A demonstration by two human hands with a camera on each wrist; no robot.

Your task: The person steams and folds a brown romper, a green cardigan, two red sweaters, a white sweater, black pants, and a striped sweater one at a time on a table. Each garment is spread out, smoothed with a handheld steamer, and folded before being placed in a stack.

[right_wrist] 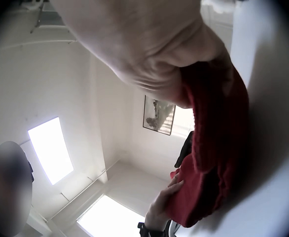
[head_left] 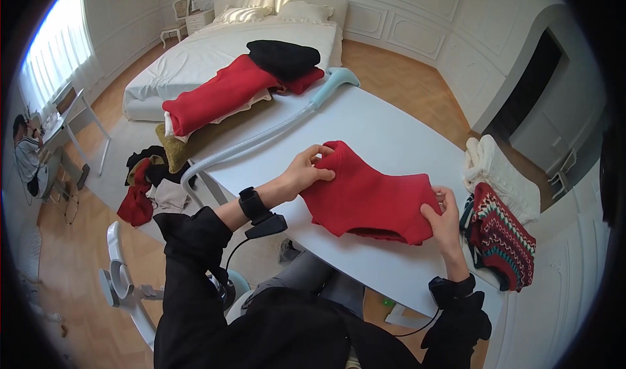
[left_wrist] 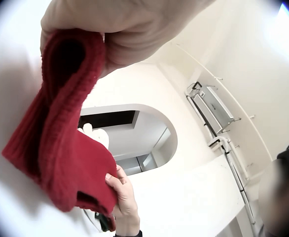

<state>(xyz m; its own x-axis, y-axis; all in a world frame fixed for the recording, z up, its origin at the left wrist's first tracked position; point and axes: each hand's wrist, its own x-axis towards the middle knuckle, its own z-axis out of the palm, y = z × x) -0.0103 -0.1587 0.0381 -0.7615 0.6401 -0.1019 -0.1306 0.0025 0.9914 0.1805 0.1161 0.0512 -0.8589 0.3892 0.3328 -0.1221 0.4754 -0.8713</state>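
Observation:
A red knitted garment point(head_left: 372, 196), folded into a short piece, is held between both hands over the pale table point(head_left: 261, 173). My left hand point(head_left: 309, 170) pinches its upper left corner, thumb on top. At the right edge, my right hand point(head_left: 445, 220) grips the cloth between thumb and fingers. The left wrist view shows the looped ribbed edge of the red garment point(left_wrist: 65, 148) beneath the left hand point(left_wrist: 115, 29). In the right wrist view the right hand point(right_wrist: 154, 54) holds a fold of the red garment point(right_wrist: 218, 123).
A steamer hose point(head_left: 261, 143) with a light blue head point(head_left: 336, 82) crosses the table's far left side. Beyond it lie stacked red clothes point(head_left: 222, 95) and a black one point(head_left: 283, 57). Patterned point(head_left: 502, 238) and white knits point(head_left: 499, 173) lie at right. A person point(head_left: 29, 154) sits far left.

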